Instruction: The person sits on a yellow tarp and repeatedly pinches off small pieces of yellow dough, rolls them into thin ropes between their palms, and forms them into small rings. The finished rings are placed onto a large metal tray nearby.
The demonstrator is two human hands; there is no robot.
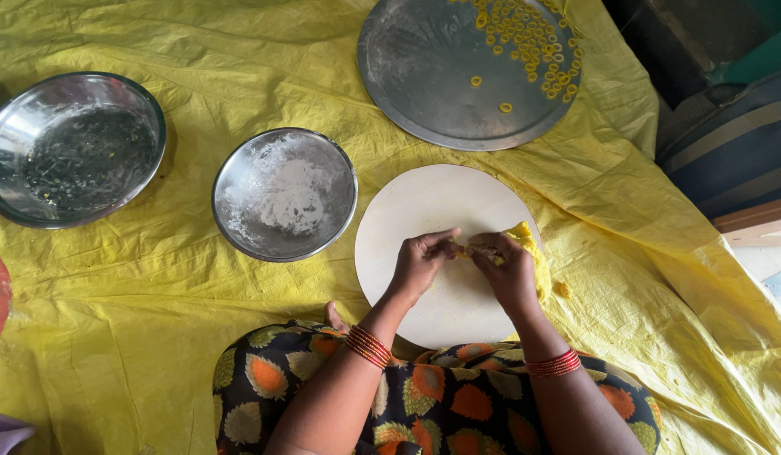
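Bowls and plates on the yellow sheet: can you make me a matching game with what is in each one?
Things:
1. small round steel bowl
2. big round steel bowl
3. flat round steel plate
4. round pale wooden board

What is in or on it:
A. little yellow dough rings
B. white flour
C. dark crumbs and smears
D. lump of yellow dough, worked by the left hand and right hand

Pairs: 1-B, 2-C, 3-A, 4-D
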